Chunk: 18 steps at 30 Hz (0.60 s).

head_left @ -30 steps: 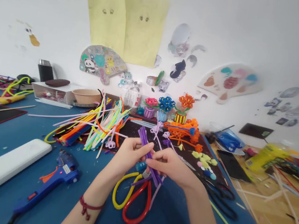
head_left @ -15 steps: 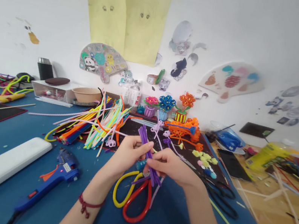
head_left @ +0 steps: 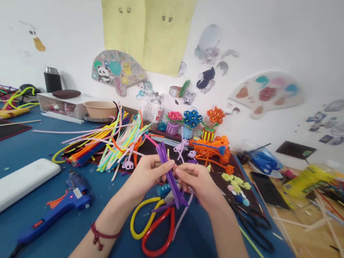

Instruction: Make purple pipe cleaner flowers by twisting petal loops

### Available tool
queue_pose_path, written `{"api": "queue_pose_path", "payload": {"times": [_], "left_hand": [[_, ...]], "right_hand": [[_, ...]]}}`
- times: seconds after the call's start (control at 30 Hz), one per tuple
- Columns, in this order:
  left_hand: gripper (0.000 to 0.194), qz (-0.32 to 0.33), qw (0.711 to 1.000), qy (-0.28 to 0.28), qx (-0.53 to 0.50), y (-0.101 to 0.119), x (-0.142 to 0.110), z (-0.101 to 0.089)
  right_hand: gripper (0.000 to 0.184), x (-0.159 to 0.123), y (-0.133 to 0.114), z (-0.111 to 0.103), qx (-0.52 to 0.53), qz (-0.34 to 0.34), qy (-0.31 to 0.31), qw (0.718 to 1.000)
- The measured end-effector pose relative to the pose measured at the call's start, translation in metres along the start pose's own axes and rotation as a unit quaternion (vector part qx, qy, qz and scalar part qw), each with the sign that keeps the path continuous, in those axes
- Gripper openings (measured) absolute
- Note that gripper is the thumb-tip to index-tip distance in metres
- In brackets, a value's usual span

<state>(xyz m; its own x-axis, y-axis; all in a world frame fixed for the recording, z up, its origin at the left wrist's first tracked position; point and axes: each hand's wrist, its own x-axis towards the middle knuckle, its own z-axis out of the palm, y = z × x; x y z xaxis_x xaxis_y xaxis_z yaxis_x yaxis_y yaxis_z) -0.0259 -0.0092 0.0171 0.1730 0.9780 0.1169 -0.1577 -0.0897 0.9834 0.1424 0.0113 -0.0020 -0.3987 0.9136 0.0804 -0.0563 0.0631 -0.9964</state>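
Observation:
My left hand [head_left: 147, 175] is closed around a bundle of purple pipe cleaners [head_left: 175, 191], thumb across its upper part. The bundle slants from upper left to lower right. My right hand [head_left: 198, 181] is closed in a pinch against the bundle, its thumb tip touching my left thumb; what it pinches is hidden. Scissors with one yellow and one red handle [head_left: 170, 234] lie just below, partly covered by the pipe cleaners. A small blue cylinder [head_left: 164, 189] shows between my hands and the scissors. One pale purple pipe cleaner [head_left: 180, 225] lies beside the red handle.
Left of me lie a blue glue gun [head_left: 61, 207] and a long white device [head_left: 2, 197]. Behind is a heap of coloured pipe cleaners [head_left: 123, 143], with potted pipe-cleaner flowers [head_left: 192, 123] by the wall. At right are black scissors [head_left: 252, 228], a phone [head_left: 269, 190] and a yellow bottle [head_left: 308, 180].
My right hand has shifted up a little, its fingertips now at my left thumb instead of lower across the bundle. A pink strip now shows at the bundle's top.

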Motion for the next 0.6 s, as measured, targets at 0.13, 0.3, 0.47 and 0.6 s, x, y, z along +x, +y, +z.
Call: {"api": "queue_pose_path", "payload": {"times": [0.13, 0.3, 0.47, 0.6], "left_hand": [[0.031, 0.005, 0.999, 0.037, -0.018, 0.0, 0.0, -0.003], [0.032, -0.006, 0.999, 0.027, -0.016, -0.001, 0.0, -0.003], [0.032, -0.013, 0.999, 0.035, -0.013, -0.002, 0.0, -0.001], [0.032, -0.011, 0.999, 0.028, -0.01, -0.002, 0.0, 0.0]], "right_hand": [[0.035, 0.003, 0.005, -0.002, -0.018, 0.008, 0.048, 0.999], [0.036, 0.012, 0.017, 0.001, -0.213, -0.026, 0.137, 0.967], [0.047, 0.011, 0.016, 0.011, -0.213, -0.039, 0.091, 0.972], [0.061, 0.002, 0.005, 0.013, -0.082, -0.003, -0.061, 0.995]]}}
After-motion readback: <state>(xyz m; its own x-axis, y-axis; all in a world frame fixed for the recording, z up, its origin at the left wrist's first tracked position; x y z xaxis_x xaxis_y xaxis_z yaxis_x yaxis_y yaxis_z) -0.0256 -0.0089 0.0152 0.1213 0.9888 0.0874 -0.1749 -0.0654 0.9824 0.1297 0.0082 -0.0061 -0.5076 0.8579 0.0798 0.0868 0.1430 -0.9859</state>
